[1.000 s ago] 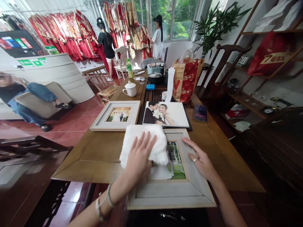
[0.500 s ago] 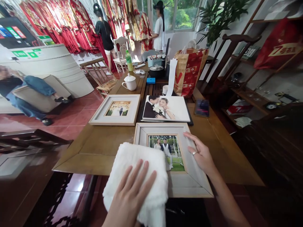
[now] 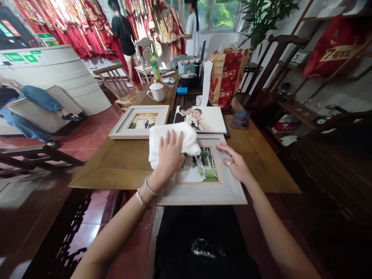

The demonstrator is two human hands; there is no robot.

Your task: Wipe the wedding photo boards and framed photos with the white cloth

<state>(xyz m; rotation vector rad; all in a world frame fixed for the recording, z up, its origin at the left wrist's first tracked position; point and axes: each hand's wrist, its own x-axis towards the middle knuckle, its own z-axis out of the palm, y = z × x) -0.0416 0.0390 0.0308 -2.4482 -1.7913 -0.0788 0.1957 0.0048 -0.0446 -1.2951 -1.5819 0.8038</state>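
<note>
A pale grey picture frame [image 3: 223, 190] with a wedding photo lies at the near edge of the wooden table [image 3: 122, 162], overhanging it toward me. My left hand [image 3: 171, 155] lies flat, fingers stretched, on a folded white cloth [image 3: 162, 137] that covers the frame's upper left corner. My right hand [image 3: 235, 164], wearing a ring, rests open on the frame's right border, fingers spread.
Behind it lie a second framed photo [image 3: 139, 121], a white photo book [image 3: 210, 120] and a small card [image 3: 240, 119]. Farther back stand a white cup [image 3: 157, 92], a blue box [image 3: 182, 90], a pot [image 3: 188, 79], a green bottle [image 3: 154, 66] and a red-gold bag [image 3: 226, 77]. Shelves stand at the right. Two people stand by red dresses.
My left hand slid the cloth from the frame's top down to its near left corner, then back up to the upper left. The right hand stayed on the right border.
</note>
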